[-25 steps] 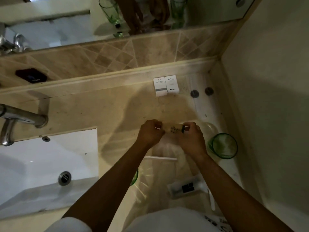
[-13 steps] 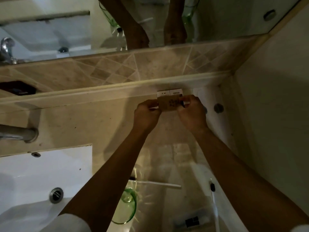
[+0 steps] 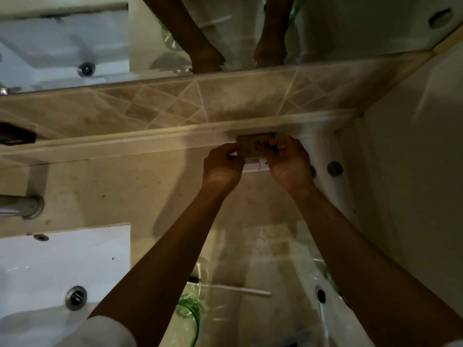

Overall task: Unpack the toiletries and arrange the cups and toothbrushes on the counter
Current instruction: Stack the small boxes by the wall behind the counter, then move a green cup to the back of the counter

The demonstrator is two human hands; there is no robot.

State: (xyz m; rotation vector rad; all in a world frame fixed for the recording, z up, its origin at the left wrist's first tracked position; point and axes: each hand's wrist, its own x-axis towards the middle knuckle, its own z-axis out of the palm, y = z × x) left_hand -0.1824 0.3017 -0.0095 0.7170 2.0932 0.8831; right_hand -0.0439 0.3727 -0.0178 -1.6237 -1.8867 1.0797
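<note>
Both hands hold a small brown cardboard box [image 3: 253, 145] up against the ledge at the back of the counter. My left hand [image 3: 221, 165] pinches its left end and my right hand [image 3: 288, 162] its right end. Just under the box, the two white toiletry boxes [image 3: 254, 164] lie mostly hidden. Close to me a green glass cup [image 3: 188, 319] stands beside my left forearm, and a white toothbrush [image 3: 235, 289] lies flat on the counter. A second white toothbrush [image 3: 322, 311] with a dark head lies by my right forearm. A second green cup [image 3: 330, 278] peeks out behind that arm.
A white sink [image 3: 62, 266] with a metal drain fills the lower left, and a chrome faucet [image 3: 22, 205] juts in from the left. Two round dark caps [image 3: 334, 168] sit on the counter near the right wall. A mirror [image 3: 100, 33] runs along the back. A dark object [image 3: 15, 136] rests on the ledge at far left.
Both hands carried the brown box away from me, from mid-counter to the back ledge, over the two white boxes. The view tilted, so the cups and toothbrushes shifted toward the bottom.
</note>
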